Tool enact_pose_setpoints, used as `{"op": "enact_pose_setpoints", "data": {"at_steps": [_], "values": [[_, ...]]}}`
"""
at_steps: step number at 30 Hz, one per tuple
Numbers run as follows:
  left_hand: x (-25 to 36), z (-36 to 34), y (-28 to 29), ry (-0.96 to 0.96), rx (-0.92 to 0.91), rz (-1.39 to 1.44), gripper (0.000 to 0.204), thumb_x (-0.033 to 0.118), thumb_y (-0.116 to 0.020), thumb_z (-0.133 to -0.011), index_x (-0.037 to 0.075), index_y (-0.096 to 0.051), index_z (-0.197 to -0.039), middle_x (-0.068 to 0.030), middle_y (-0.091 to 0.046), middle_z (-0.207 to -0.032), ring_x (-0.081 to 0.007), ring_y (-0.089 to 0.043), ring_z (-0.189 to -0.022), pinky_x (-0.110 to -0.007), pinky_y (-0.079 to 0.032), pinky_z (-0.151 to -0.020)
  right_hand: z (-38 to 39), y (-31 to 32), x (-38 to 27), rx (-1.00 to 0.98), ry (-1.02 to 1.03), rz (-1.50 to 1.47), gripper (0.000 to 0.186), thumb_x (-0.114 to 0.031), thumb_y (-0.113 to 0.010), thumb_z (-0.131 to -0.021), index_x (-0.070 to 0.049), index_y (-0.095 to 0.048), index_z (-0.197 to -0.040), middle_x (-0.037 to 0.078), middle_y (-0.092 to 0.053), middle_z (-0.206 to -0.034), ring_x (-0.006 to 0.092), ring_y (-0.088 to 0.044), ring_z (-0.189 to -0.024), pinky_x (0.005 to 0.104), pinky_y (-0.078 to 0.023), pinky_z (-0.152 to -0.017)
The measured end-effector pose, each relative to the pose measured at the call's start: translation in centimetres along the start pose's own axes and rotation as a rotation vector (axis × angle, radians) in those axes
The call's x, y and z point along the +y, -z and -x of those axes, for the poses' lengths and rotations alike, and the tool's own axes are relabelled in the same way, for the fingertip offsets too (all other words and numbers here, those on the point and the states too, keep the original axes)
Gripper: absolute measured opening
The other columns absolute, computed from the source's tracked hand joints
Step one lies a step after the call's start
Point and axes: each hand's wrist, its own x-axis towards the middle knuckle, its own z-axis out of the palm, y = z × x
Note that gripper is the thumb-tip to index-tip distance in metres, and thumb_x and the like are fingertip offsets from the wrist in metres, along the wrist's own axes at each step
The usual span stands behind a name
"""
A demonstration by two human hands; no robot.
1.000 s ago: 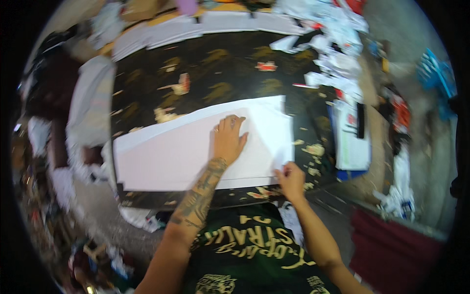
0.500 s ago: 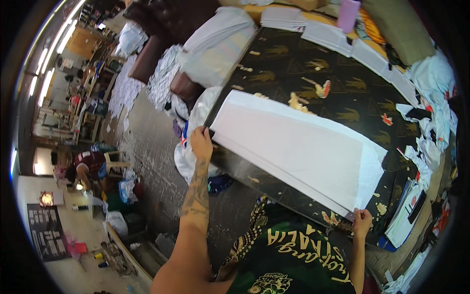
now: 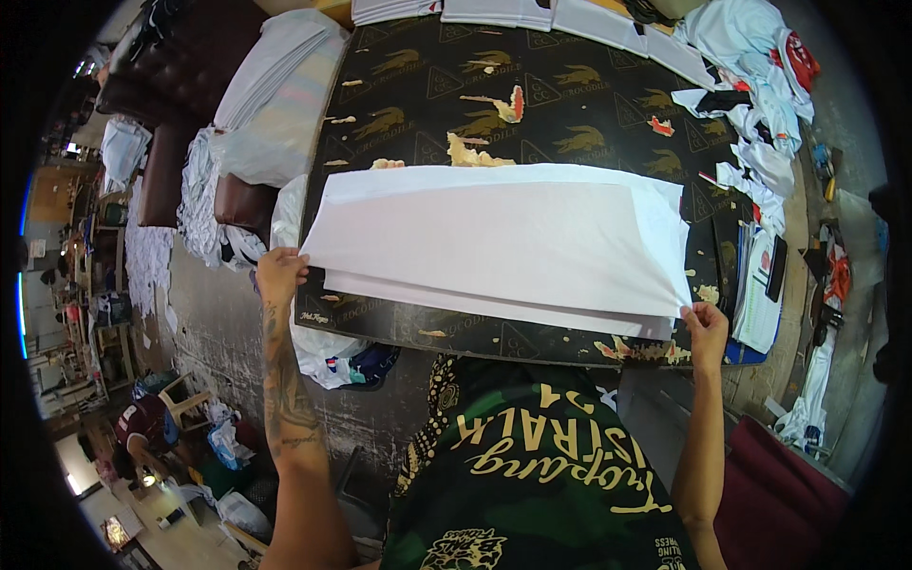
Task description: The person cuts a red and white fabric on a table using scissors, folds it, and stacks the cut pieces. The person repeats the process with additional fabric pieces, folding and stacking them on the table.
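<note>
White cotton-like cloth [image 3: 503, 237] is spread in layers across the middle of the frame, on a black tabletop [image 3: 608, 114] printed with gold motifs. Its upper layer is pinched at the near left corner by the left hand [image 3: 283, 274], and at the near right corner by the right hand [image 3: 705, 328]. Below that upper edge, a strip of the lower layer [image 3: 494, 309] is left exposed. Creases are gathered beside the right-hand pinch, so the pull there should probably be eased and matched to the left. For a clean lay, both corners would best be lowered together, with the edges kept parallel and ripples smoothed outward. Snagging should be guarded against at the torn tan patch [image 3: 475, 153] just beside the far edge.
</note>
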Motion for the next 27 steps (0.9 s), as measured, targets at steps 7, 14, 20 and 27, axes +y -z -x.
{"op": "enact_pose_setpoints", "data": {"at_steps": [7,14,20,27], "values": [[-1.2,4.6,-3.0,0.077,0.116,-0.054,0.030,0.010,-0.082,-0.094,-0.006,-0.070,-0.117,-0.0098,-0.077,-0.092,-0.0149,-0.075,-0.075,-0.026,-0.060,-0.061,2.2,1.3,0.7,0.058,-0.015,0.129,0.014,-0.009,-0.079,-0.098,0.001,-0.071,-0.093,-0.004,-0.064,-0.078,0.0050,-0.053,-0.072,0.0243,-0.042,-0.066],[-1.1,6.1,-4.3,0.004,0.169,0.007,0.019,0.007,-0.079,-0.096,-0.006,-0.073,-0.108,-0.0117,-0.078,-0.091,-0.0146,-0.075,-0.074,-0.027,-0.061,-0.059,2.4,1.2,1.9,0.071,-0.043,0.137,0.011,-0.007,-0.078,-0.098,0.001,-0.072,-0.093,-0.004,-0.066,-0.079,0.0042,-0.055,-0.072,0.0235,-0.043,-0.066],[-1.9,6.6,-4.0,0.012,0.171,-0.004,0.023,0.009,-0.078,-0.098,-0.005,-0.072,-0.115,-0.0103,-0.077,-0.094,-0.0148,-0.075,-0.078,-0.026,-0.061,-0.060,2.9,2.7,2.6,0.060,-0.050,0.056,0.011,-0.008,-0.077,-0.099,0.000,-0.072,-0.093,-0.004,-0.065,-0.079,0.0036,-0.055,-0.073,0.0227,-0.043,-0.067],[-1.8,7.2,-7.1,-0.147,0.391,-0.351,0.032,0.014,-0.083,-0.092,-0.001,-0.072,-0.118,-0.0106,-0.073,-0.096,-0.0208,-0.072,-0.081,-0.034,-0.059,-0.071,2.9,-0.2,7.4,-0.003,-0.114,0.028,0.012,-0.009,-0.080,-0.096,-0.002,-0.073,-0.089,-0.002,-0.065,-0.073,0.0054,-0.056,-0.065,0.0250,-0.044,-0.059]]}}
